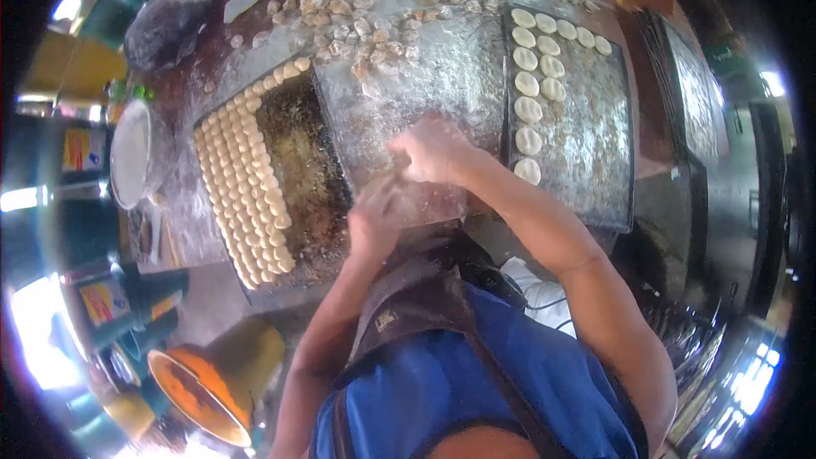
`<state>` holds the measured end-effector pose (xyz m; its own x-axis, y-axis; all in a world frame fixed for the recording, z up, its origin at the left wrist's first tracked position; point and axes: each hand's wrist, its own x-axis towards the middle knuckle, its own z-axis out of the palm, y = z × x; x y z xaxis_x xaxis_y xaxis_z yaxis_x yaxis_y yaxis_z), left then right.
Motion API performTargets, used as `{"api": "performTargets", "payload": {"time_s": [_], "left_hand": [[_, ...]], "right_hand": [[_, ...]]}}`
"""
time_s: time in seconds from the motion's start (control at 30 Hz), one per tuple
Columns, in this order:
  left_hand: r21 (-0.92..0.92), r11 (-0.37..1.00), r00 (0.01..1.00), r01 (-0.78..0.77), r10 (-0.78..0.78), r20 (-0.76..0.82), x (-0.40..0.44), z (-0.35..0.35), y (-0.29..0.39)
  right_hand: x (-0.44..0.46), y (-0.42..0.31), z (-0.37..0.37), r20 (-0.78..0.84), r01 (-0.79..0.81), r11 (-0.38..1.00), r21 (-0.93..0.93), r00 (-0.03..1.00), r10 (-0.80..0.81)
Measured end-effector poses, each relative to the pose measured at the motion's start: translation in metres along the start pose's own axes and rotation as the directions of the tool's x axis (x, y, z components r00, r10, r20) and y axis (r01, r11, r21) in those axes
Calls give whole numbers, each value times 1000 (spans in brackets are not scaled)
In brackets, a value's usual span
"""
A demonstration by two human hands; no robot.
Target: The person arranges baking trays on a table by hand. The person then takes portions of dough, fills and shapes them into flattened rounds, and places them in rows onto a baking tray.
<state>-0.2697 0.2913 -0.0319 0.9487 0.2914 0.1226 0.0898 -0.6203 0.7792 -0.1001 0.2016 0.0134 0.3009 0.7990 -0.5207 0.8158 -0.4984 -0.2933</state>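
My right hand (435, 151) is over the floured worktop between two trays, its fingers curled in and partly smeared by motion. What it holds, if anything, is hidden. Just below and to its left is my left hand (376, 219), close to the inner edge of the left tray; its fingers are blurred. Rows of small round dough balls (242, 178) fill the left side and back edge of the dark left tray (297, 140). On the right tray (586, 136), flattened dough discs (528, 110) sit along the left side and back edge.
Many loose floured dough lumps (340, 4) cover the back of the worktop. A pale flat scraper-like piece (247, 1) and a dark plastic bag (178, 21) lie back left. A round pale bowl (132, 155) stands at left, an orange-lined bucket (204, 395) below. More trays (693, 89) stack at right.
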Motion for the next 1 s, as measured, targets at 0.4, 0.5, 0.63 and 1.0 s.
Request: {"api": "performTargets", "payload": {"time_s": [0.4, 0.5, 0.63, 1.0], "left_hand": [[-130, 992, 994, -1, -13, -107, -11, -83, -52], [-119, 987, 994, -108, 107, -16, 13, -59, -38], [-107, 987, 980, -120, 134, 145, 45, -19, -21], [-44, 993, 994, 107, -107, -11, 116, 36, 1]], "right_hand": [[-23, -16, 57, -251, -320, 872, 370, 869, 426], [-55, 1, 53, -367, -108, 903, 415, 889, 274], [-127, 37, 8, -425, -247, 663, 706, 602, 676], [-135, 148, 60, -698, -438, 853, 284, 516, 497]]}}
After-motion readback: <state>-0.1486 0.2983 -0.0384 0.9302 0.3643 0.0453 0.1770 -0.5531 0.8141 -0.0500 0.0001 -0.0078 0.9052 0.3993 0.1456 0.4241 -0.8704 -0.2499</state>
